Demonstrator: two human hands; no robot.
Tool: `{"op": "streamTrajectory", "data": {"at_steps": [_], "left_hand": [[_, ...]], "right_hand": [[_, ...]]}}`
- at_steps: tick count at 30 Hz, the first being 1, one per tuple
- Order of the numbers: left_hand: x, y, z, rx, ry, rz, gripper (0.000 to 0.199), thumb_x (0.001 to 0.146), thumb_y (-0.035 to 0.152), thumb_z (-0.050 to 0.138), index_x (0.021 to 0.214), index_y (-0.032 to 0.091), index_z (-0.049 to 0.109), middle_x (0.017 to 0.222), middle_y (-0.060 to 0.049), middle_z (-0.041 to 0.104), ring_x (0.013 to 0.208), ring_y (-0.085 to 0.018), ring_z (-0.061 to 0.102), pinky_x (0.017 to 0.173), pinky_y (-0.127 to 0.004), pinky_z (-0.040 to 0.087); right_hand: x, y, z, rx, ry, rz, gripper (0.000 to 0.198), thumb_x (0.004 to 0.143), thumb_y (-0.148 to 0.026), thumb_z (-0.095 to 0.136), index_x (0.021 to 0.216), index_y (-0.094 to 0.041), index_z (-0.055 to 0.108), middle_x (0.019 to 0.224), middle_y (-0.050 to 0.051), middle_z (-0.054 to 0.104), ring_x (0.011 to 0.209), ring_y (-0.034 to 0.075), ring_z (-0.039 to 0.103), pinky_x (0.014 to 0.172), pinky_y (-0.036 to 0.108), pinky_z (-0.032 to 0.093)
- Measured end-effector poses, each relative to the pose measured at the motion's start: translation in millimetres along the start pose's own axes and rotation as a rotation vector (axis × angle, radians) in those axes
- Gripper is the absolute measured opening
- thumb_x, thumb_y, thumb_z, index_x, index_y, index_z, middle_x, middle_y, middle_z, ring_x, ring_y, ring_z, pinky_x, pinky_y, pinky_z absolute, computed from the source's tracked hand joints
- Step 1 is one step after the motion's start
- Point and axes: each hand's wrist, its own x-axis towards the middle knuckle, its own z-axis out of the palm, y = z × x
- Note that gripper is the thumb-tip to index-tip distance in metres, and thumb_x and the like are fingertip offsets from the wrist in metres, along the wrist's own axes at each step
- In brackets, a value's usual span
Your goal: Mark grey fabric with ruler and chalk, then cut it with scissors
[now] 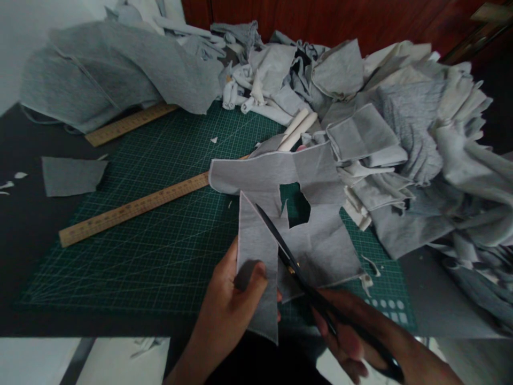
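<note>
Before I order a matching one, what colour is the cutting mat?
The cutting mat is green with pale grid lines; see the head view.

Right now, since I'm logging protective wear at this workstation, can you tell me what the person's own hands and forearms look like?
The left hand and right hand are ungloved. The visible parts of both forearms are bare, with no sleeve, watch or bracelet showing. No ring or marking can be made out, though some fingers are hidden.

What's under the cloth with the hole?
The mat shows through the hole; the nearer ruler runs under the cloth at left. Anything else beneath is covered.
</note>
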Motion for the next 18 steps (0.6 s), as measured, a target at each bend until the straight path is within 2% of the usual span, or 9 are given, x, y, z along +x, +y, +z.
{"op": "streamTrajectory", "data": {"at_steps": [4,7,10,14,18], "left_hand": [[9.3,-7.8,-8.6,0.053,-0.063,0.059,0.061,0.095,0.048,0.069,0.149,0.021,0.056,0.079,-0.002,0.075,0.056,-0.020,0.071,0.052,-0.030,0.060],[18.7,-9.5,-14.4,0.107,-0.005,0.176,0.046,0.095,0.047,0.068,0.131,0.020,0.071,0.093,-0.008,0.080,0.072,-0.024,0.075,0.063,-0.033,0.061],[27.9,-2.7,-15.8,0.133,0.068,0.264,0.035,0.095,0.048,0.067,0.112,0.020,0.078,0.090,-0.008,0.078,0.088,-0.027,0.074,0.074,-0.033,0.060],[36.0,12.3,-11.9,0.191,0.061,0.321,0.031,0.096,0.049,0.066,0.097,0.019,0.075,0.082,-0.002,0.070,0.079,-0.020,0.065,0.073,-0.028,0.053],[37.5,16.2,-6.3,0.267,0.087,0.351,0.034,0.099,0.048,0.061,0.081,0.019,0.063,0.070,0.002,0.057,0.067,-0.015,0.053,0.063,-0.024,0.043]], "right_hand": [[-3.4,2.8,-2.6,-0.011,0.045,0.015,0.065,0.097,-0.083,0.057,0.101,-0.018,0.058,0.066,-0.007,0.048,0.050,0.007,0.041,0.050,0.020,0.040],[-3.9,10.6,-10.5,-0.002,0.001,0.041,0.066,0.097,-0.084,0.056,0.101,-0.019,0.058,0.063,-0.009,0.047,0.047,0.006,0.039,0.047,0.018,0.038],[-1.7,23.1,-23.5,0.049,-0.092,0.070,0.072,0.089,-0.090,0.060,0.101,-0.019,0.057,0.060,-0.009,0.048,0.045,0.006,0.040,0.043,0.017,0.036],[2.6,29.0,-33.7,0.044,-0.171,0.132,0.078,0.080,-0.095,0.066,0.100,-0.020,0.057,0.063,-0.006,0.054,0.045,0.007,0.045,0.044,0.019,0.040],[6.5,27.3,-28.7,-0.043,-0.182,0.193,0.078,0.080,-0.094,0.068,0.105,-0.020,0.057,0.068,-0.003,0.060,0.045,0.007,0.044,0.042,0.020,0.036]]}}
